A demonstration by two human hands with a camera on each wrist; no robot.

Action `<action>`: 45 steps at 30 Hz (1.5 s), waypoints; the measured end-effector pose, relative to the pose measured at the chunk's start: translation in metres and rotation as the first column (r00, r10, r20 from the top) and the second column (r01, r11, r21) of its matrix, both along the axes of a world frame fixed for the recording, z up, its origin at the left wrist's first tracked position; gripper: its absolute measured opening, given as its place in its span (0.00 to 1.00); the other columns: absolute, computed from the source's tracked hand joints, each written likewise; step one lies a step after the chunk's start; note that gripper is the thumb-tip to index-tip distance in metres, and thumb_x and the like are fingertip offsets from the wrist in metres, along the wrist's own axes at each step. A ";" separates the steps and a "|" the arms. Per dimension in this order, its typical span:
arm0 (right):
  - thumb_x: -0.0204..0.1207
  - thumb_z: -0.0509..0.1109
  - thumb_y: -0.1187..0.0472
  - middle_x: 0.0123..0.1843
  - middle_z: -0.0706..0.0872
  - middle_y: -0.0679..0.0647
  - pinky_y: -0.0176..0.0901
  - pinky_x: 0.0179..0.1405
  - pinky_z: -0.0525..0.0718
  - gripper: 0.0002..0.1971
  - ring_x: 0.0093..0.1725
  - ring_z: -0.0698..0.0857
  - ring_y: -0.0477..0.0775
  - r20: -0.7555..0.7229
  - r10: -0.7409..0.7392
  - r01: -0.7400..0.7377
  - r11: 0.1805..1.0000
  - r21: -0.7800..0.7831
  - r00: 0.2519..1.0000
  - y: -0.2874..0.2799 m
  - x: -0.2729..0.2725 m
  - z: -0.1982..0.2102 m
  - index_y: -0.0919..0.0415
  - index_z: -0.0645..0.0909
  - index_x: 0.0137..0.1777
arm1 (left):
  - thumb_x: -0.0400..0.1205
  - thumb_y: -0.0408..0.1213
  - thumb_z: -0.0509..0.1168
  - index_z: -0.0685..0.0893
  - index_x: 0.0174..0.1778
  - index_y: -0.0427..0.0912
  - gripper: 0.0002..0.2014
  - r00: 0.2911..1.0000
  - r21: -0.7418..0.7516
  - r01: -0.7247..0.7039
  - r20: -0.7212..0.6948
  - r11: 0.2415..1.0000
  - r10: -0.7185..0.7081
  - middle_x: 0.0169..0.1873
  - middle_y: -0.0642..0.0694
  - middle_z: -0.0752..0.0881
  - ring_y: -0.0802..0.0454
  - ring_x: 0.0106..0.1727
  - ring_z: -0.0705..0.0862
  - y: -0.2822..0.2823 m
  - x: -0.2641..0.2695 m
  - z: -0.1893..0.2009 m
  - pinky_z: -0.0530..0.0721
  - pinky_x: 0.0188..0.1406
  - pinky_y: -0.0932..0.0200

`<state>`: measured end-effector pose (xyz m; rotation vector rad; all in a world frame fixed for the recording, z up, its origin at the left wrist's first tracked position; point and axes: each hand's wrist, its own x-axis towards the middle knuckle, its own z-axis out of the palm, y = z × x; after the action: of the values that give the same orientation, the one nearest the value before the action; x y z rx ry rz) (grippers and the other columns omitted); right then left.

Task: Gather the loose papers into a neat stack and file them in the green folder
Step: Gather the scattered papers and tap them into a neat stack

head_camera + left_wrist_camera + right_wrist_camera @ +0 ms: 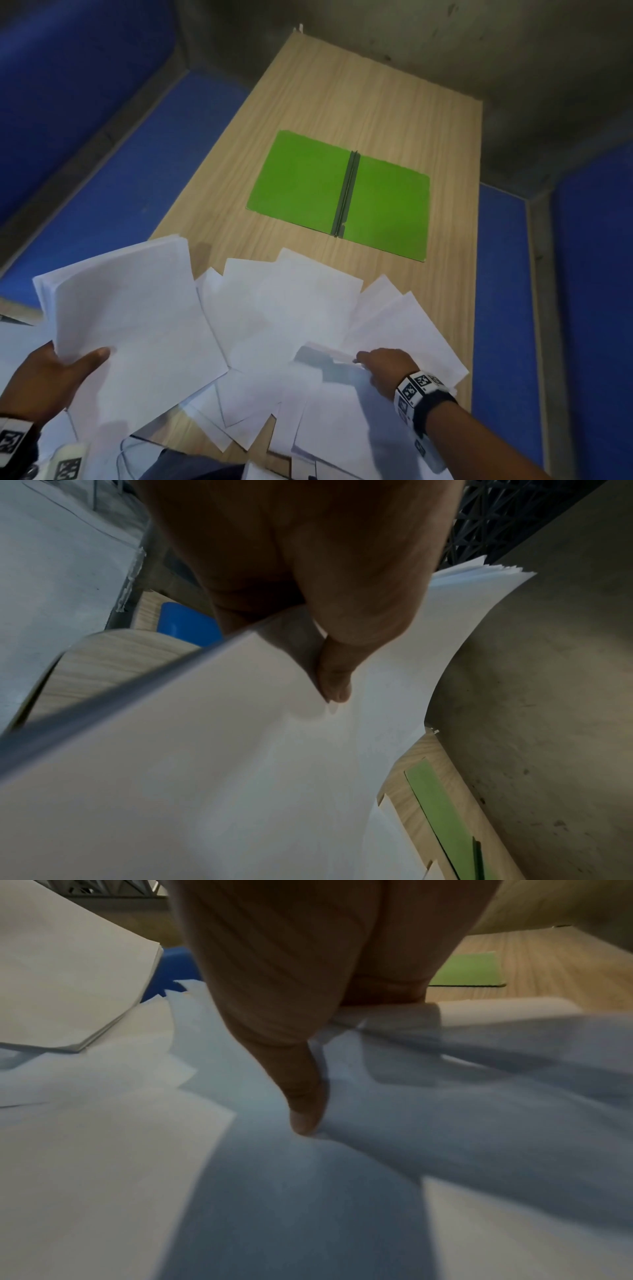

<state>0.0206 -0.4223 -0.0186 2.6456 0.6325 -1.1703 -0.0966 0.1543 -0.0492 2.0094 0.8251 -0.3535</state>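
Observation:
My left hand (58, 370) grips a stack of white papers (130, 329) lifted above the table's near left, thumb (334, 680) on top and fingers underneath. Several loose white sheets (281, 315) lie fanned over the near half of the wooden table (342, 96). My right hand (380, 366) pinches the edge of one loose sheet (329, 370), its thumb (304, 1112) pressing on top and the fingers hidden under the paper. The green folder (301, 178) lies open and flat in the middle of the table, its dark spine (347, 192) facing up, beyond the papers.
Blue padded panels (102, 164) flank the table on the left and right (503, 274). A grey concrete wall (479, 51) stands behind the far edge. Bare wood shows beyond the folder. Both wrists wear bands with black-and-white markers (419, 387).

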 end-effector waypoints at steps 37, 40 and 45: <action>0.55 0.85 0.66 0.51 0.92 0.47 0.44 0.48 0.88 0.30 0.53 0.90 0.50 -0.270 -0.768 0.683 0.279 0.675 0.581 -0.117 0.047 0.158 0.55 0.84 0.60 | 0.80 0.35 0.78 0.88 0.61 0.31 0.17 0.984 -0.129 -0.102 0.129 0.986 0.119 0.40 0.39 0.89 0.46 0.36 0.84 -0.091 0.063 0.089 0.79 0.33 0.54; 0.57 0.82 0.69 0.57 0.90 0.41 0.33 0.51 0.87 0.32 0.54 0.88 0.40 -0.355 -0.800 0.662 0.070 0.746 0.485 -0.120 0.025 0.166 0.45 0.81 0.60 | 0.81 0.30 0.76 0.86 0.64 0.33 0.16 0.988 -0.194 -0.062 0.129 0.979 0.088 0.48 0.35 0.90 0.42 0.45 0.87 -0.108 0.076 0.088 0.83 0.46 0.50; 0.57 0.81 0.72 0.57 0.89 0.61 0.48 0.49 0.90 0.27 0.55 0.89 0.64 -0.612 -0.752 0.629 -0.358 0.690 0.243 -0.095 -0.007 0.143 0.61 0.84 0.58 | 0.78 0.33 0.79 0.86 0.68 0.33 0.22 0.993 -0.348 0.055 0.115 0.936 -0.016 0.47 0.47 0.94 0.46 0.50 0.91 -0.156 0.085 0.092 0.88 0.52 0.50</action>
<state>0.0136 -0.5175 0.1246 4.3600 -1.3230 -0.6823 -0.0111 -0.0014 0.0425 1.6941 0.6080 -0.3784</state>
